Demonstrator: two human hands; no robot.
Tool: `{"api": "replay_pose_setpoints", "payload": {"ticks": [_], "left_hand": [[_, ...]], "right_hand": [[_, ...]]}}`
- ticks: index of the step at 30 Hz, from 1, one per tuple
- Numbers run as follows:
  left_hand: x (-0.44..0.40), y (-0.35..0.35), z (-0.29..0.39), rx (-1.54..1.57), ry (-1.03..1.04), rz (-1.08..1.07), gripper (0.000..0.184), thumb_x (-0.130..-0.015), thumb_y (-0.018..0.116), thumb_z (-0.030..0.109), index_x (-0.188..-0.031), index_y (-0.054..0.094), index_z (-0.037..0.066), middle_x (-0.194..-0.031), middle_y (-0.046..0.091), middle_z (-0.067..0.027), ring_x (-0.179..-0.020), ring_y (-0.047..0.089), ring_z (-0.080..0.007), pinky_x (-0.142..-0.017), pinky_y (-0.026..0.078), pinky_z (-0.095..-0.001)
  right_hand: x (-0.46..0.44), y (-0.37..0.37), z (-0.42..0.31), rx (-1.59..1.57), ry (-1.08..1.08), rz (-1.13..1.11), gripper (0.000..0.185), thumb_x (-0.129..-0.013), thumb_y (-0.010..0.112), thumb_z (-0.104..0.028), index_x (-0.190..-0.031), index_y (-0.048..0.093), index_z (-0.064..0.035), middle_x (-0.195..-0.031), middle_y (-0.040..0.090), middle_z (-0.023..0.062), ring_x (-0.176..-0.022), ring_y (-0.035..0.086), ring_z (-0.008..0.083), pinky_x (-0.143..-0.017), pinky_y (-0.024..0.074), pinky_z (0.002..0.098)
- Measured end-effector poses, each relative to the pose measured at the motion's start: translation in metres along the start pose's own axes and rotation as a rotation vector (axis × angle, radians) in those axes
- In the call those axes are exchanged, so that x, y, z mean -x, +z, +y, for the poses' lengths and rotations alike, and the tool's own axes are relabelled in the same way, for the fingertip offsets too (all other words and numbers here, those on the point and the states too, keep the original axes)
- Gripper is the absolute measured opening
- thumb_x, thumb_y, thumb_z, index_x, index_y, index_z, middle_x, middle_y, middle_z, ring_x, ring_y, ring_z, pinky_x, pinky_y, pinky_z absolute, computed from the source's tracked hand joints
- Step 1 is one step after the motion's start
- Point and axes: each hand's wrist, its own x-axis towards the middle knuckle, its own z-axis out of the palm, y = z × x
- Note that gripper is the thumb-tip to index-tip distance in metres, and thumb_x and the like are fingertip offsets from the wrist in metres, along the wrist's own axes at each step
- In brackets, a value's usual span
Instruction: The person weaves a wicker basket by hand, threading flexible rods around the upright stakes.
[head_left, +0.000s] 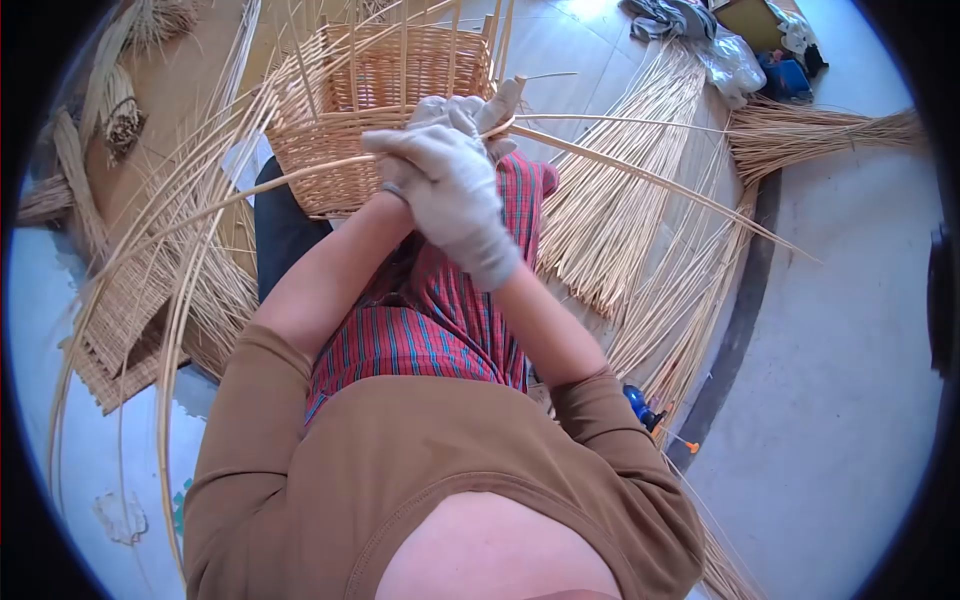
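Observation:
A wicker basket (400,70) under construction, with upright rods rising from its rim, rests at my knees. My right hand (452,190), in a white glove, crosses over my left wrist. Its fingers are closed around a long rod (310,170) that runs out to the left along the basket's near side. My left hand (462,108), also gloved, lies partly hidden behind the right one at the basket's near right corner. Its fingers are curled on the wicker rods there, and loose rod ends (640,170) stick out to the right.
A large fan of peeled rods (625,180) lies on the floor at right, beside a tied bundle (820,138). A woven mat (125,330) and more bundles (120,110) are at left. A blue bottle-like object (641,408) is by my right elbow. Plastic bags (728,65) sit at the back.

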Motion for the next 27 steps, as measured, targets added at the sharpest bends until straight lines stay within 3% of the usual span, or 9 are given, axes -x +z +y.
{"api": "replay_pose_setpoints", "payload": {"ticks": [4, 6, 8, 13, 16, 19, 23, 25, 27], "left_hand": [[-0.015, -0.067, 0.014, 0.804, -0.12, 0.318, 0.027, -0.106, 0.056, 0.021, -0.122, 0.063, 0.0, -0.116, 0.071, -0.0101, -0.108, 0.069, -0.0213, -0.091, 0.056, -0.0352], [-0.002, -0.075, -0.01, 0.938, -0.165, 0.43, 0.026, -0.107, 0.055, 0.021, -0.118, 0.065, 0.0, -0.113, 0.072, -0.0098, -0.105, 0.071, -0.0214, -0.088, 0.057, -0.0356], [0.008, -0.084, -0.042, 1.322, -0.615, 0.257, 0.033, -0.108, 0.052, 0.026, -0.127, 0.064, 0.002, -0.106, 0.073, -0.0069, -0.089, 0.072, -0.0188, -0.085, 0.058, -0.0295], [-0.092, -0.077, -0.025, 0.845, 0.03, 0.265, 0.034, -0.103, 0.064, 0.027, -0.126, 0.064, 0.003, -0.109, 0.074, -0.0104, -0.096, 0.073, -0.0203, -0.091, 0.057, -0.0338], [-0.144, -0.079, 0.056, 0.473, 0.008, 0.076, 0.069, -0.094, 0.072, 0.04, -0.145, 0.046, 0.002, -0.121, 0.072, -0.0186, -0.11, 0.068, -0.0393, -0.094, 0.053, -0.0455], [-0.109, -0.073, 0.063, 0.563, 0.149, 0.478, 0.03, -0.096, 0.07, 0.007, -0.126, 0.065, 0.003, -0.119, 0.072, -0.0144, -0.116, 0.067, -0.0252, -0.098, 0.053, -0.0385], [0.038, -0.111, -0.021, 0.068, -0.112, 0.543, 0.022, -0.094, 0.069, -0.001, -0.116, 0.066, 0.002, -0.105, 0.071, -0.0115, -0.101, 0.066, -0.0265, -0.098, 0.052, -0.0401], [0.105, -0.091, -0.083, 0.273, -0.783, 0.501, 0.035, -0.094, 0.067, 0.0, -0.129, 0.059, 0.001, -0.117, 0.069, -0.0153, -0.112, 0.064, -0.0261, -0.102, 0.05, -0.0387], [0.135, -0.085, -0.107, 0.207, -0.737, 0.309, 0.052, -0.094, 0.064, -0.004, -0.143, 0.046, 0.0, -0.13, 0.064, -0.0181, -0.125, 0.061, -0.0258, -0.108, 0.047, -0.0367]], "right_hand": [[-0.031, -0.052, 0.056, -1.07, 0.512, 0.262, 0.04, -0.088, 0.074, -0.013, -0.126, 0.067, -0.0032, -0.114, 0.072, 0.0125, -0.107, 0.068, 0.0262, -0.103, 0.0495, 0.0389], [-0.027, -0.071, 0.109, -0.238, 0.826, -0.288, 0.047, -0.086, 0.081, -0.031, -0.12, 0.067, -0.0032, -0.109, 0.071, 0.0136, -0.099, 0.069, 0.0257, -0.093, 0.0535, 0.0382], [-0.038, -0.063, 0.095, 0.056, 0.721, -0.369, 0.049, -0.081, 0.084, -0.036, -0.113, 0.068, -0.0035, -0.102, 0.069, 0.0131, -0.096, 0.068, 0.0277, -0.089, 0.0536, 0.0398], [-0.025, -0.03, 0.084, 0.471, 0.701, -0.181, 0.047, -0.074, 0.088, -0.042, -0.095, 0.066, -0.0066, -0.089, 0.066, 0.0144, -0.088, 0.065, 0.0338, -0.082, 0.0535, 0.0439], [-0.008, -0.008, 0.105, 0.678, 0.754, -0.073, 0.037, -0.079, 0.081, -0.033, -0.101, 0.066, -0.0074, -0.091, 0.067, 0.0153, -0.093, 0.067, 0.0351, -0.082, 0.054, 0.0432], [-0.013, -0.019, 0.11, 0.699, 0.521, -0.037, 0.03, -0.082, 0.074, -0.027, -0.106, 0.067, -0.0104, -0.097, 0.068, 0.0142, -0.095, 0.068, 0.0365, -0.081, 0.0551, 0.0447], [-0.016, -0.02, 0.102, 0.662, 0.769, 0.017, 0.031, -0.084, 0.072, -0.031, -0.107, 0.068, -0.0114, -0.101, 0.068, 0.0151, -0.095, 0.068, 0.0378, -0.082, 0.055, 0.0481], [-0.004, -0.019, 0.109, 0.659, 0.522, 0.122, 0.035, -0.085, 0.073, -0.036, -0.109, 0.068, -0.0108, -0.098, 0.067, 0.014, -0.093, 0.068, 0.0374, -0.081, 0.0548, 0.0478], [-0.004, -0.025, 0.107, 0.65, 0.657, -0.04, 0.036, -0.086, 0.076, -0.036, -0.112, 0.069, -0.0113, -0.099, 0.068, 0.0133, -0.091, 0.069, 0.034, -0.081, 0.0552, 0.0435]]}}
